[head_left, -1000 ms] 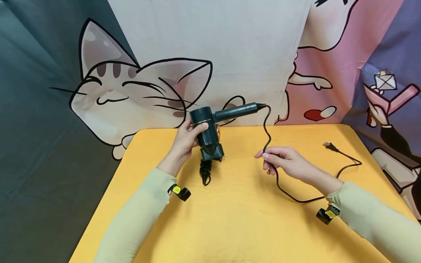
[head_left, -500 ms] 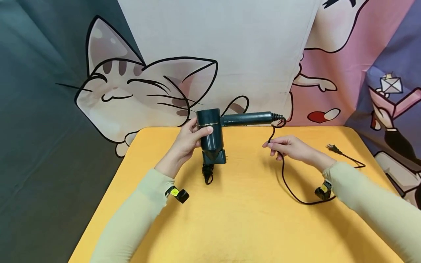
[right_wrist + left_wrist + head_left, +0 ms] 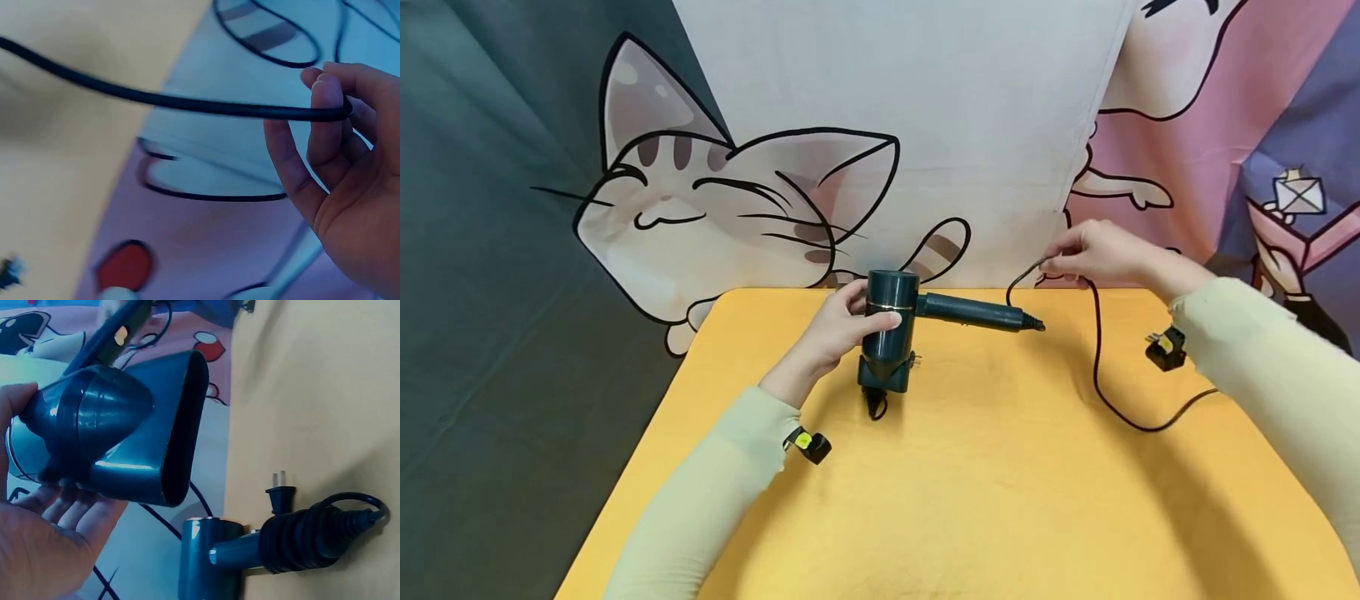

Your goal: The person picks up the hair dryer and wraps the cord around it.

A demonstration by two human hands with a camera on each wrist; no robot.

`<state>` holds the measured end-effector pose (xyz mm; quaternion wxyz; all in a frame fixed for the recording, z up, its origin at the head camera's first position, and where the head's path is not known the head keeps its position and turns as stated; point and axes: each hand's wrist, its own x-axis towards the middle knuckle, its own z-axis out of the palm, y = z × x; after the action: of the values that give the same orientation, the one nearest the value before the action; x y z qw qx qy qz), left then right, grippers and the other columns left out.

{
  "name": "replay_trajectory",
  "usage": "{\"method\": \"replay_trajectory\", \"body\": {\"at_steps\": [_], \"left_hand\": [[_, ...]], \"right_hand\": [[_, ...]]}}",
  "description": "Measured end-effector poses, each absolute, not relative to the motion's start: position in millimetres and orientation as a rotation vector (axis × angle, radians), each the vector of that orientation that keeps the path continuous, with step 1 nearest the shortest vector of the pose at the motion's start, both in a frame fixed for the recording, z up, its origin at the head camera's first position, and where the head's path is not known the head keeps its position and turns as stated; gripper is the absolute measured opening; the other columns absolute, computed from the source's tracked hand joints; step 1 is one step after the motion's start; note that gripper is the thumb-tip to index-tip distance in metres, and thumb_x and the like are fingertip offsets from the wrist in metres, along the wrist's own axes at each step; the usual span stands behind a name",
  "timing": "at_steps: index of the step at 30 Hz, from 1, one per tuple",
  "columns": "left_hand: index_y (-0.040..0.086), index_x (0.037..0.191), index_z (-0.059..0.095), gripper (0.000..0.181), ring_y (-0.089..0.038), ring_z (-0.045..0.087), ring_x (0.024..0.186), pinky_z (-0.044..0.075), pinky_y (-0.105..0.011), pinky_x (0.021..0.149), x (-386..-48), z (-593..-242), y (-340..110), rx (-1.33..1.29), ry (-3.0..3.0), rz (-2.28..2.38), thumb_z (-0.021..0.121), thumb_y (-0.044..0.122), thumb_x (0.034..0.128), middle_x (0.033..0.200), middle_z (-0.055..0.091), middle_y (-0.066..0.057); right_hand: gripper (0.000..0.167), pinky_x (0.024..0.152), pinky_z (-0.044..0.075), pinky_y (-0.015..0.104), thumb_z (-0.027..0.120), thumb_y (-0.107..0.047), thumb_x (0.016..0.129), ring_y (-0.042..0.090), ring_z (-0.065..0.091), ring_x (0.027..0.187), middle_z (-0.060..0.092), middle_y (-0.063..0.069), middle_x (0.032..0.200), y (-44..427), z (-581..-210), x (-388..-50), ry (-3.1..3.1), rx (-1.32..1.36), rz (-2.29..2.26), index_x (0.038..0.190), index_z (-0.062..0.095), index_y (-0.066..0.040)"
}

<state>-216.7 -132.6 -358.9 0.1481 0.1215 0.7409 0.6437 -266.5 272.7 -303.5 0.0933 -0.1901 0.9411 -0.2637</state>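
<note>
One hand, the left hand [image 3: 829, 335], grips a hair dryer [image 3: 895, 343] over the tabletop [image 3: 940, 500], likely to steady it; near it rests a second dryer [image 3: 237, 550] (its lead [image 3: 300, 540] coiled, presumably for tidiness); well apart, the right hand [image 3: 1097, 252] pinches the held dryer's cord [image 3: 187, 104], perhaps managing slack.

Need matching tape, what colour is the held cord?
The cord is black, clearest in the right wrist view.

Head view: cord-wound, glossy dark green hair dryer [image 3: 212, 569], mostly hidden behind the held, cylindrical dark green hair dryer [image 3: 891, 321]; thin black rubbery cable [image 3: 1097, 375], partly hidden behind the pale green fabric right sleeve [image 3: 1262, 383]. Right wrist view: small dark object [image 3: 11, 273], too blurred to identify
</note>
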Motion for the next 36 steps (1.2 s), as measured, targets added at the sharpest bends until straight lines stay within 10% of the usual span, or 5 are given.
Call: {"method": "replay_trajectory", "body": {"at_steps": [13,22,36], "left_hand": [[0.010,0.148,0.051,0.058,-0.033,0.072,0.115,0.064,-0.041,0.088,-224.3,-370.0,-126.1,0.158,2.137,1.990,0.076,0.022,0.0975,0.138,0.068,-0.016],[0.010,0.147,0.055,0.054,-0.029,0.071,0.112,0.063,-0.036,0.078,-228.4,-368.7,-126.6,0.015,2.077,2.169,0.075,0.021,0.0982,0.137,0.067,-0.017],[0.011,0.155,0.050,0.062,-0.030,0.068,0.119,0.064,-0.038,0.083,-219.1,-356.0,-130.7,0.142,1.985,2.233,0.072,0.017,0.0972,0.143,0.062,-0.020]], "right_hand": [[0.016,0.057,0.053,0.028,0.069,-0.023,0.106,0.022,0.064,0.060,0.066,0.008,0.072,236.8,-276.2,-233.9,2.807,-0.679,-1.015,0.109,0.075,-0.009],[0.014,0.051,0.047,0.029,0.060,-0.018,0.111,0.022,0.059,0.057,0.063,0.003,0.068,226.0,-325.1,-193.7,2.715,-0.835,-1.362,0.114,0.071,-0.009],[0.039,0.078,0.063,0.042,0.044,-0.029,0.117,0.033,0.070,0.077,0.060,0.017,0.078,223.2,-394.2,-199.5,2.311,-0.608,-1.667,0.131,0.066,-0.001]]}}
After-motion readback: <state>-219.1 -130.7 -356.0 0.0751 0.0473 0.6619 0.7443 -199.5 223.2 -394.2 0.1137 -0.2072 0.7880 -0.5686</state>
